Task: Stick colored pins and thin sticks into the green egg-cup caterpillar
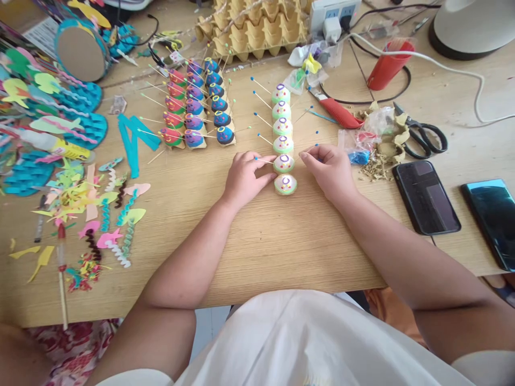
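Down the middle of the table runs a row of small white domes with pale green rims and painted dots, seemingly cut from egg carton. My left hand (250,179) has its thumb and index finger against the left side of the second-nearest dome (284,163). From that dome's left side sticks out a blue-tipped toothpick (264,161). My right hand (332,169), on the other side, has thumb and index finger pinched around a thin stick, mostly hidden, with a blue tip (316,145) above the fingers. The nearest dome (285,184) shows no toothpicks.
Red, purple and blue domes (195,138) with toothpicks stand at back left. Paper cutouts (108,238) cover the left side. To the right lie a red-handled cutter (341,112), scissors (426,136), carton scraps (386,150) and two phones (426,197). Behind stands a red cup (390,65).
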Demonstrator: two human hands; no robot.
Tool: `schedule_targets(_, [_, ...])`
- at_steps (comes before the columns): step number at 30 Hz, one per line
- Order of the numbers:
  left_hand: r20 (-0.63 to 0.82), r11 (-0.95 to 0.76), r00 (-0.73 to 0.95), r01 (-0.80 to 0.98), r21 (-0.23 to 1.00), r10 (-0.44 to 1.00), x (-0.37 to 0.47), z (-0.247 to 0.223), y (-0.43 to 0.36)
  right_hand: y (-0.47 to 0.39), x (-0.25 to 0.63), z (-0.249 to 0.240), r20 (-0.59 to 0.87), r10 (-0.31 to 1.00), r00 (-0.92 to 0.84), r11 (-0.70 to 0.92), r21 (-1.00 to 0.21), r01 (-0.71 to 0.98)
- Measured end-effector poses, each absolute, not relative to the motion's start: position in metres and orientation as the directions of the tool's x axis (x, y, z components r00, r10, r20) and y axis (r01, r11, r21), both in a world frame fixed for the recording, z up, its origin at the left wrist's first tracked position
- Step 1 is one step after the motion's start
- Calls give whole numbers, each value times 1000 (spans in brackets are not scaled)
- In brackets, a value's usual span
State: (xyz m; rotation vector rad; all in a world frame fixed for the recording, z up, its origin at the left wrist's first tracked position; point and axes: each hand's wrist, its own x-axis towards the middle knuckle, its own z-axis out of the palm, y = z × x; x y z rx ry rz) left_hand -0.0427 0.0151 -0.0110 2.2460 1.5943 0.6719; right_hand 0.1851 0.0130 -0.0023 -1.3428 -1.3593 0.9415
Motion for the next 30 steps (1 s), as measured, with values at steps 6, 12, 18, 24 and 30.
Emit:
schedule_targets(6, [182, -329, 275, 809, 487, 944, -42, -10, 15, 14, 186, -3, 130, 989, 71, 104, -949, 298])
schedule_targets(12, [198, -339, 276, 800, 495, 941, -43, -11, 15, 14, 187, -1, 125, 991, 44, 103, -938, 331])
schedule_targets(18, [192, -345, 287, 800, 490, 938, -43, -11, 16, 15, 186, -4, 135, 988, 74, 106, -945, 310])
schedule_targets(24, [190, -332, 272, 796, 506, 943, -42, -10, 15, 14, 184, -4, 120, 988, 99, 90, -959, 269])
schedule_targets(30, [198, -339, 276, 798, 499, 941, -42, -10, 15, 12, 184, -1, 107, 990, 90, 76, -952, 295])
